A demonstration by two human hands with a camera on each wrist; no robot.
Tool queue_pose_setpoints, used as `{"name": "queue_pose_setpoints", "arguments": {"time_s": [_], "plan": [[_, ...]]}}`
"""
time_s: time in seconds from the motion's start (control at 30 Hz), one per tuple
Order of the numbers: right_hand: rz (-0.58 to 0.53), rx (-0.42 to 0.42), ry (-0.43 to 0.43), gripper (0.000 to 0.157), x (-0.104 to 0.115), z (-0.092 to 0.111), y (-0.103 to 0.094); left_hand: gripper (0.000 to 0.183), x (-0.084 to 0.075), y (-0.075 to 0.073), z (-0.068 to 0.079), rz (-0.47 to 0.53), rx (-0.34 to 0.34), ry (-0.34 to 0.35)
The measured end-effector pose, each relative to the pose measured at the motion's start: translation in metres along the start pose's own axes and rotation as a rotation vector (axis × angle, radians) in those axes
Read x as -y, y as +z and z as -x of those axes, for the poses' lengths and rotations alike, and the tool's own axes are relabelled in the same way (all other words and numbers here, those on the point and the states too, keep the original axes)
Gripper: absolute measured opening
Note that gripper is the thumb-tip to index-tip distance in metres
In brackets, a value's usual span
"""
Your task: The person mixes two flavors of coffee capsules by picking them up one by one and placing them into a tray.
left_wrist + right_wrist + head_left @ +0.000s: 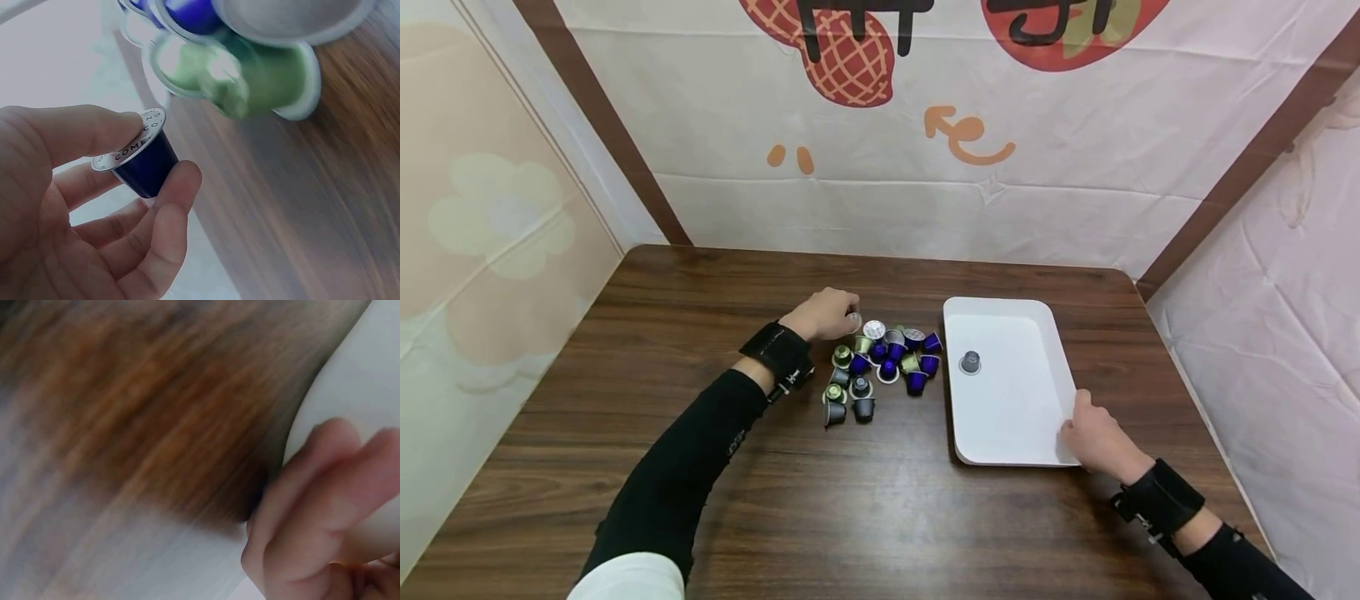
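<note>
My left hand (824,314) pinches a dark blue coffee capsule (147,165) between thumb and fingers; its printed foil lid lies under the thumb in the left wrist view. It is beside the far left of a cluster of blue, green and grey capsules (916,382) on the table. A white tray (1015,425) stands right of the cluster, with one grey capsule (970,362) inside, near its left wall. My right hand (1101,437) grips the tray's near right rim; some of its fingers are hidden in the head view.
The wooden table (880,517) runs back to a printed cloth wall (880,208). More cloth hangs on the left and right sides. A green capsule (269,78) lies on its side, blurred, close to the left hand in its wrist view.
</note>
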State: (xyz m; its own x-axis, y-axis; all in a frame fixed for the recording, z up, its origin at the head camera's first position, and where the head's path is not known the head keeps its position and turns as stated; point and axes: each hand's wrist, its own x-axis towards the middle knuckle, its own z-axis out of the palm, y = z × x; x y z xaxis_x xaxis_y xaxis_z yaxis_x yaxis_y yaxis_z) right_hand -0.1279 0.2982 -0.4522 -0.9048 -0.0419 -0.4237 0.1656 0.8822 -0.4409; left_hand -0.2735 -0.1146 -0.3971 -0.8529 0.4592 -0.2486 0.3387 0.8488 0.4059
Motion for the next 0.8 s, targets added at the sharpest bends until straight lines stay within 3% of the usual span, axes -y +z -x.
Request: {"name": "queue_pose_setpoints", "arguments": {"time_s": [0.2,0.43,0.6,0.8], "plan": [[0.0,-0.011,-0.005,0.042,-0.001,0.0,-0.001,0.016,-0.026,0.007,0.003,-0.018,-0.023,0.099],[0.011,-0.021,-0.033,0.04,0.0,0.003,0.001,0.028,-0.067,0.021,0.013,-0.089,-0.018,0.229],[0.012,-0.028,-0.037,0.039,0.0,0.002,0.002,0.019,-0.096,0.037,0.02,-0.125,-0.045,0.348],[0.015,-0.021,-0.03,0.041,0.001,0.002,0.002,0.011,-0.127,0.056,0.029,-0.111,-0.003,0.463]]}}
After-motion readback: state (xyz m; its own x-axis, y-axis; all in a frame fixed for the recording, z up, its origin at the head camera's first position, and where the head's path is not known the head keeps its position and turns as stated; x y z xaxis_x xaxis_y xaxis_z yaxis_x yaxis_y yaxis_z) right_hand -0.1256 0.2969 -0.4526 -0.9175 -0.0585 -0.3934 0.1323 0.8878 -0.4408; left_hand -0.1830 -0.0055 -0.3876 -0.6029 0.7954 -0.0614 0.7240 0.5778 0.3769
